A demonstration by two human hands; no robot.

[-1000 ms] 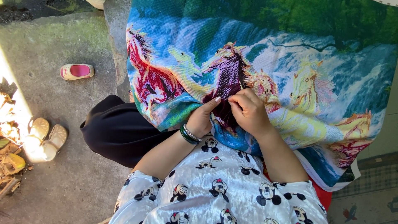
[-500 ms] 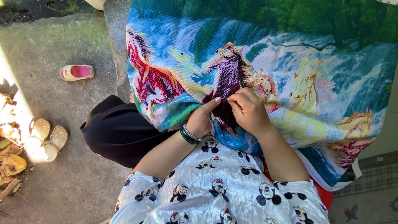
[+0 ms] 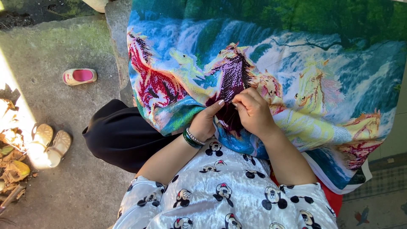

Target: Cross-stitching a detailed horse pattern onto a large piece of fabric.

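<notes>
A large, brightly coloured cross-stitch cloth (image 3: 296, 63) with horses and a waterfall lies spread over my lap. My left hand (image 3: 205, 121), wearing green and beaded bracelets, rests on the cloth's near edge with its fingers tucked under the fabric and thumb stretched up. My right hand (image 3: 253, 112) has its fingers pinched together on the dark purple stitched patch (image 3: 231, 85), right beside the left thumb. A needle is too small to make out. Both hands touch the cloth close together.
A small pink and white shoe (image 3: 79, 76) lies on the concrete floor at left. A pair of beige sandals (image 3: 48, 144) sits in sunlight near dry leaves (image 3: 12, 169). My black trouser leg (image 3: 118, 135) sticks out left of the cloth.
</notes>
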